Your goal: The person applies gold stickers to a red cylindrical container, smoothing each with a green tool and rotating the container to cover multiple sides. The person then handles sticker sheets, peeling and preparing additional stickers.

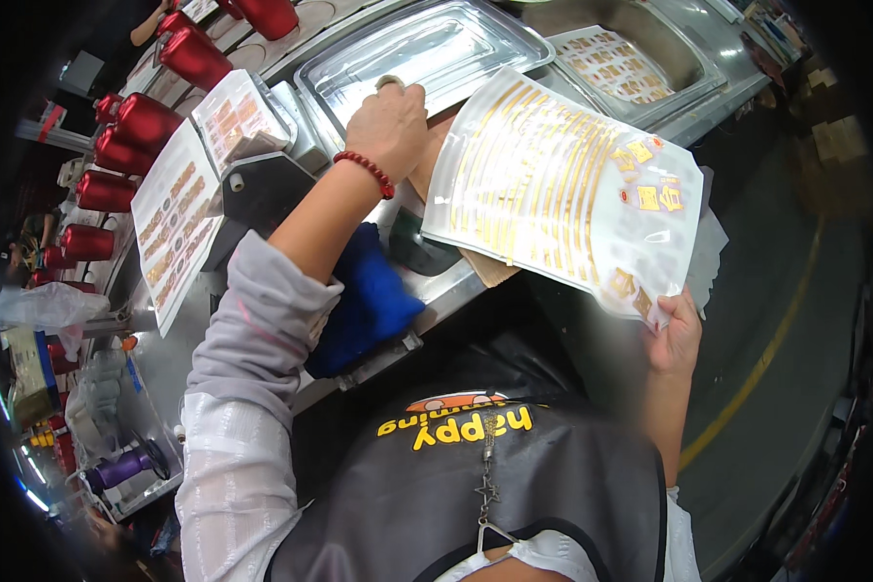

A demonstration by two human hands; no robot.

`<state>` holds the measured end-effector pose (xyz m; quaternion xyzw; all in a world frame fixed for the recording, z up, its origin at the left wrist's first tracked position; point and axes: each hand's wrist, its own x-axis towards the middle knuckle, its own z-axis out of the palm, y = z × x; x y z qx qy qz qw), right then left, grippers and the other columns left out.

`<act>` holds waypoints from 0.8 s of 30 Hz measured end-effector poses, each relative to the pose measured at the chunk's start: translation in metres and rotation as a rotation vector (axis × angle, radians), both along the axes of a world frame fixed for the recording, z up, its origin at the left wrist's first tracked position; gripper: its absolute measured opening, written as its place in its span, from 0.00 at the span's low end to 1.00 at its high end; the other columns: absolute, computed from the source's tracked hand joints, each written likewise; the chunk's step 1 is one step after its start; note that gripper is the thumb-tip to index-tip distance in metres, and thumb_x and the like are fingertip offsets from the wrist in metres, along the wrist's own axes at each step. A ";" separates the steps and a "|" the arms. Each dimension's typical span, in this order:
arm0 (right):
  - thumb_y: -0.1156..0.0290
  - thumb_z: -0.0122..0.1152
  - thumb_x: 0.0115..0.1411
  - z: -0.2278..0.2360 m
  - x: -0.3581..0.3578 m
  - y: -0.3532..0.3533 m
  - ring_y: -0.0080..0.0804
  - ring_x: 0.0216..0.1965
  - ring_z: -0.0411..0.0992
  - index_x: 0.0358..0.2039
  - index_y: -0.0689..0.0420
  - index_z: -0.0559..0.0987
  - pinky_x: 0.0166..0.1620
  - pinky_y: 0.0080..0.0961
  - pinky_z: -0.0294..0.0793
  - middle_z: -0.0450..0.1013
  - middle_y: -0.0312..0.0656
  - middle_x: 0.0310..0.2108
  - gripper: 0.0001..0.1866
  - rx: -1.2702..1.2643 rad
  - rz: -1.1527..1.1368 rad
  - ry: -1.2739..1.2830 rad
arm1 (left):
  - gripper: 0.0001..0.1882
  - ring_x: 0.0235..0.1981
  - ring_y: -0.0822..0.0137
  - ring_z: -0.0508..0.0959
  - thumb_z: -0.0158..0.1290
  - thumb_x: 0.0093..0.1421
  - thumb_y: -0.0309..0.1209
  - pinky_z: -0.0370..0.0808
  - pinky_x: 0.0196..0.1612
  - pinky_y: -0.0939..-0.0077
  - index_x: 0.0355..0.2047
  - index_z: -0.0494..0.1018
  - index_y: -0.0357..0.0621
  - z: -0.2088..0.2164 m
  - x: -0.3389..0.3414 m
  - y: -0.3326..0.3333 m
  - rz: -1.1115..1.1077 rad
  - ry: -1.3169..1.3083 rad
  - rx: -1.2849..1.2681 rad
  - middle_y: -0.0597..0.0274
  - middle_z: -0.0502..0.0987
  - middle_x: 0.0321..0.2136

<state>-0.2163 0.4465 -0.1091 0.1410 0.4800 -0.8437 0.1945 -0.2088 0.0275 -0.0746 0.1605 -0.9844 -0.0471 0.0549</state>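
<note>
My right hand (677, 335) pinches the lower right corner of a glossy translucent sheet (514, 184) printed with gold lines and small gold designs, perhaps decals. The sheet is tilted beside the clear water tray (436, 58). Over the tray's near edge, my left hand (388, 121) is closed, with a small pale piece at its fingertips that I cannot make out. Left of that hand, a small stack of printed sheets (238, 121) and a longer printed sheet (177, 228) rest on a dark stand.
Several shiny red metal containers (194, 56) stand along the far left. A metal basin (689, 39) holds another gold-patterned sheet (616, 63) at the upper right. A blue cloth (369, 301) hangs at the bench's near edge. A yellow line (766, 359) marks the floor at right.
</note>
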 end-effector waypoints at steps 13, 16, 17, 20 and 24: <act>0.84 0.44 0.53 0.022 0.009 -0.007 0.45 0.53 0.74 0.63 0.69 0.63 0.50 0.36 0.80 0.71 0.53 0.55 0.32 0.091 0.019 0.083 | 0.25 0.33 0.68 0.74 0.57 0.58 0.39 0.73 0.33 0.75 0.51 0.72 0.34 0.010 -0.010 0.020 0.292 -0.214 1.059 0.57 0.73 0.35; 0.84 0.43 0.53 0.022 0.007 -0.004 0.43 0.53 0.74 0.63 0.70 0.63 0.51 0.34 0.79 0.71 0.53 0.55 0.32 0.112 0.051 0.126 | 0.22 0.33 0.66 0.72 0.57 0.55 0.37 0.72 0.33 0.71 0.46 0.72 0.35 0.016 -0.009 0.038 0.271 -0.112 1.089 0.58 0.71 0.32; 0.84 0.42 0.53 0.021 0.007 -0.003 0.42 0.54 0.74 0.63 0.70 0.63 0.52 0.34 0.78 0.71 0.53 0.55 0.32 0.112 0.066 0.143 | 0.21 0.33 0.65 0.72 0.57 0.54 0.36 0.72 0.34 0.69 0.44 0.72 0.35 0.013 -0.011 0.034 0.255 -0.120 1.076 0.58 0.71 0.32; 0.84 0.42 0.53 0.035 0.006 -0.010 0.41 0.54 0.74 0.63 0.71 0.63 0.56 0.34 0.76 0.71 0.53 0.56 0.32 0.090 0.044 0.120 | 0.17 0.35 0.62 0.73 0.54 0.52 0.30 0.72 0.37 0.66 0.41 0.71 0.33 0.007 -0.011 0.036 0.258 -0.057 1.104 0.55 0.72 0.33; 0.83 0.42 0.52 0.042 -0.013 0.004 0.42 0.56 0.73 0.63 0.72 0.64 0.59 0.35 0.74 0.71 0.55 0.56 0.34 0.067 0.094 0.163 | 0.17 0.36 0.61 0.75 0.49 0.52 0.24 0.74 0.41 0.67 0.43 0.71 0.30 0.016 -0.010 0.052 0.225 0.056 1.244 0.51 0.74 0.35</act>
